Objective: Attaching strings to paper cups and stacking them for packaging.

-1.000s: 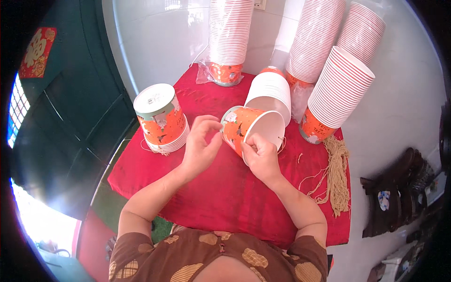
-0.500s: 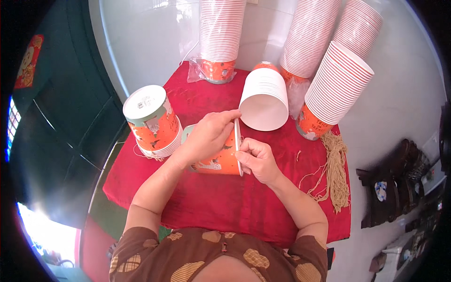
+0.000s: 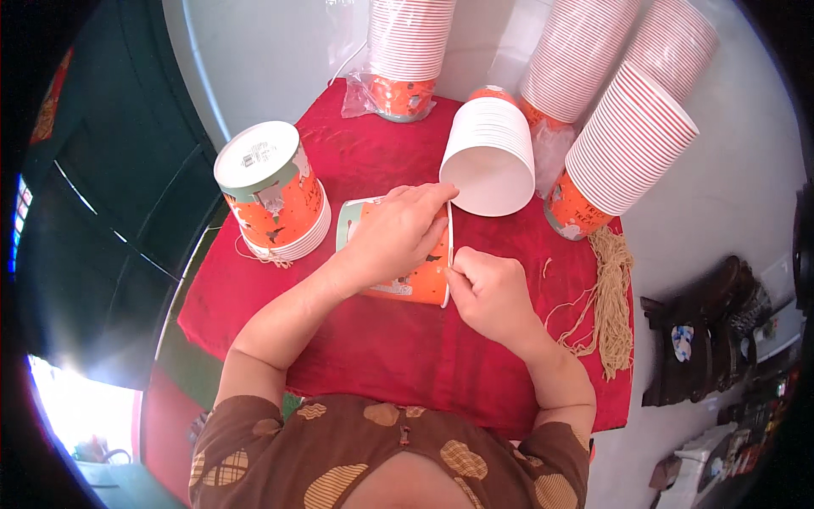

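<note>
An orange and green paper bucket (image 3: 415, 287) lies on its side in front of me, its white rim turned to the right. My left hand (image 3: 394, 236) reaches over the bucket and holds it, thumb and fingertips near the top of the rim. Against the right side of that rim, my right hand (image 3: 492, 293) is closed with its fingers curled in; whatever it pinches is hidden or too small to name. At the left stands a short stack of upside-down buckets (image 3: 275, 208), with thin cord (image 3: 275, 259) around its lower rims.
A bundle of tan cord (image 3: 612, 301) hangs over the right edge of the red-covered table (image 3: 373, 356). White-mouthed nested buckets (image 3: 489, 165) lie behind my hands. Tall stacks (image 3: 632, 140) stand back right, another stack (image 3: 411, 51) in plastic at the back.
My right hand has turned and curled more tightly at the rim. The bucket and my left hand have shifted slightly right. The whole view has tilted a little.
</note>
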